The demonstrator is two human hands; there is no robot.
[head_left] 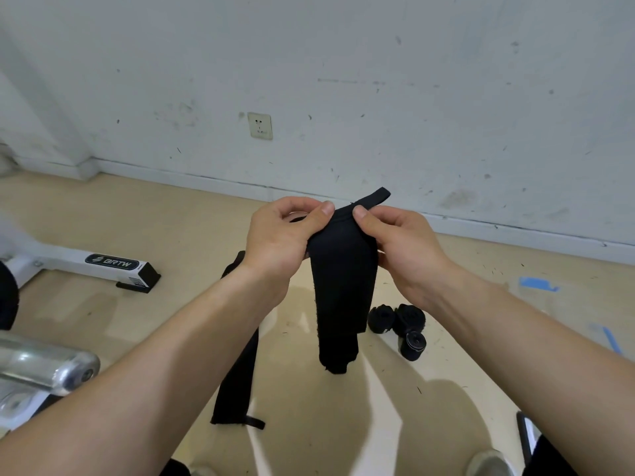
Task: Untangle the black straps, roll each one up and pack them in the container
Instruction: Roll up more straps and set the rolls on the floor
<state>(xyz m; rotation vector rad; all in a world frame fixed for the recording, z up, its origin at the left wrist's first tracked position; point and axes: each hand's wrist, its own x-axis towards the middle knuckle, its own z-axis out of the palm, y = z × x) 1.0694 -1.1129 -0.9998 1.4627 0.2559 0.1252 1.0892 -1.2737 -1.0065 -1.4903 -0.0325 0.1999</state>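
A wide black strap [342, 286] hangs in the air in front of me, its top edge pinched between both thumbs and fingers. My left hand [281, 235] grips the left part of that edge and my right hand [402, 242] grips the right part. A thin loop end sticks out past my right thumb. A second black strap [237, 379] hangs down behind my left forearm to the floor. Three rolled black straps [398, 324] lie on the floor to the right. No container shows in this view.
A white exercise machine base [103, 264] with a black end cap stands at the left, and a chrome bar [44, 367] juts in at lower left. A white wall with a socket [260, 125] is ahead. Blue tape [537, 283] marks the floor at right. My shoes [488, 463] show below.
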